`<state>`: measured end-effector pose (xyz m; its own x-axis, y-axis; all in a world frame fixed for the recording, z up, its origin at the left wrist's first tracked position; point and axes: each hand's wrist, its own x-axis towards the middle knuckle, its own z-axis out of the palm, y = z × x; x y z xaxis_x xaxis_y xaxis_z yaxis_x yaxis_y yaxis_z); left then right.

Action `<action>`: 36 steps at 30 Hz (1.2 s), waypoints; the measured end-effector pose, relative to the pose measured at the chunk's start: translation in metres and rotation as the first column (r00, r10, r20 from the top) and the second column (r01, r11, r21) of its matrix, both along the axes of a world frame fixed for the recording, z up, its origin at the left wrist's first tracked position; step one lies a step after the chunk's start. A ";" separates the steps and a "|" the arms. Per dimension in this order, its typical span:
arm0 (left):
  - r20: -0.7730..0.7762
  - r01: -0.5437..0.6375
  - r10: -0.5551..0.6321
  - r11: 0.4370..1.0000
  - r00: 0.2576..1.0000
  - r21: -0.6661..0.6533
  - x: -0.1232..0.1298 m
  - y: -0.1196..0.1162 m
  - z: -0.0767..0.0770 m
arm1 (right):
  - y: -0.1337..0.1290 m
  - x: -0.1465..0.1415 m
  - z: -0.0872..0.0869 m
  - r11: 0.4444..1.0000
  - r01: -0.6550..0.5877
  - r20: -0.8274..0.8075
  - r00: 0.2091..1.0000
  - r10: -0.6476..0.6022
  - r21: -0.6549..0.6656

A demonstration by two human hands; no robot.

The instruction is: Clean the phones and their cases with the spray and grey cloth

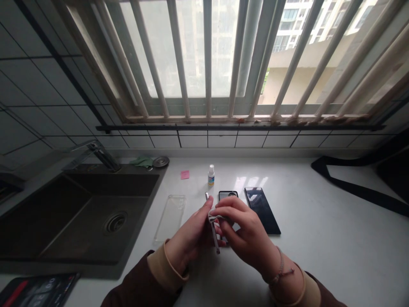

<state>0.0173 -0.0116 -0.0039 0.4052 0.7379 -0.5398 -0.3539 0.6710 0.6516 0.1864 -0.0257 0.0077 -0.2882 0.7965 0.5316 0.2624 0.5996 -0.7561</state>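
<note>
A phone (215,241), seen edge-on, stands upright in my left hand (196,228), whose fingers wrap round it. My right hand (244,221) pinches a small pale cloth (213,216) against the phone's edge. Partly hidden behind my right hand lies a dark-rimmed phone or case (223,195). To its right a black phone (262,210) lies flat on the white counter (319,247). A clear phone case (170,217) lies left of my hands. Beyond them stands a small white spray bottle (211,177), with a pink note (185,175) to its left.
A dark sink (131,238) with a chrome faucet (104,155) is at the left. Beside it lie a green cloth (142,161) and a metal drain strainer (160,161). A black strap (354,198) lies at the right. At the lower left is a dark packet (41,290).
</note>
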 end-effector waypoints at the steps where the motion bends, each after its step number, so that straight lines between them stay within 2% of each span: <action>1: 0.023 0.000 0.000 1.000 1.000 0.006 -0.001 0.000 -0.001 | -0.001 -0.001 0.000 0.998 -0.025 0.056 0.998 0.022 0.052; 4: 0.033 -0.058 0.057 0.997 0.998 0.050 -0.002 0.001 -0.002 | -0.001 -0.003 -0.003 0.991 -0.060 0.151 0.988 0.041 0.123; 8: 0.035 -0.182 0.179 0.979 0.983 0.089 0.001 0.002 -0.002 | 0.001 -0.002 -0.004 0.988 -0.098 0.152 0.985 0.080 0.118; 12: 0.034 -0.366 0.365 0.930 0.930 0.014 0.002 0.005 0.001 | 0.000 -0.001 -0.001 0.975 -0.162 0.133 0.981 0.142 0.153; 15: 0.028 -0.389 0.391 0.919 0.920 -0.060 -0.001 0.008 0.005 | -0.002 -0.002 0.003 0.962 -0.186 0.107 0.980 0.168 0.199; 17: 0.030 -0.398 0.401 0.914 0.916 -0.073 -0.003 0.010 0.009 | -0.003 -0.002 0.006 0.964 -0.198 0.086 0.979 0.185 0.180; 20: 0.066 -0.380 0.383 0.923 0.921 -0.063 -0.005 0.012 0.015 | -0.003 -0.001 0.008 0.980 -0.197 -0.044 0.979 0.197 0.024; 22: 0.117 -0.328 0.331 0.944 0.936 -0.047 -0.006 0.012 0.017 | -0.001 0.001 0.006 0.969 -0.172 -0.207 0.969 0.134 -0.178; 25: 0.157 -0.202 0.204 0.979 0.966 -0.027 -0.007 0.009 0.017 | 0.008 0.007 -0.002 0.848 -0.179 -0.437 0.897 -0.068 -0.499; 26: 0.168 -0.150 0.151 0.989 0.974 -0.020 -0.007 0.007 0.017 | 0.011 0.010 -0.005 0.818 -0.158 -0.466 0.872 -0.147 -0.553; 28: 0.209 -0.030 0.030 1.000 0.977 -0.003 -0.006 0.003 0.018 | 0.016 0.014 -0.008 0.813 -0.022 -0.429 0.858 -0.284 -0.582; 30: 0.264 0.081 -0.083 0.997 0.961 0.018 -0.004 0.000 0.018 | 0.017 0.017 -0.008 0.836 0.190 -0.298 0.875 -0.383 -0.515; 32: 0.296 0.165 -0.167 0.986 0.941 0.033 -0.002 -0.003 0.019 | 0.017 0.018 -0.007 0.866 0.358 -0.166 0.886 -0.433 -0.349; 34: 0.282 0.211 -0.212 0.977 0.936 0.035 0.000 -0.006 0.018 | 0.016 0.017 -0.008 0.897 0.429 -0.074 0.896 -0.438 -0.109; 36: 0.225 0.224 -0.221 0.975 0.949 0.015 0.003 -0.008 0.017 | 0.015 0.014 -0.012 0.917 0.383 0.007 0.922 -0.387 0.113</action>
<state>0.0201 -0.0198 0.0128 0.6695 0.6100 -0.4240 -0.3305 0.7557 0.5654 0.2007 -0.0105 -0.0040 0.0126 0.7876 0.6161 0.5100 0.5249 -0.6815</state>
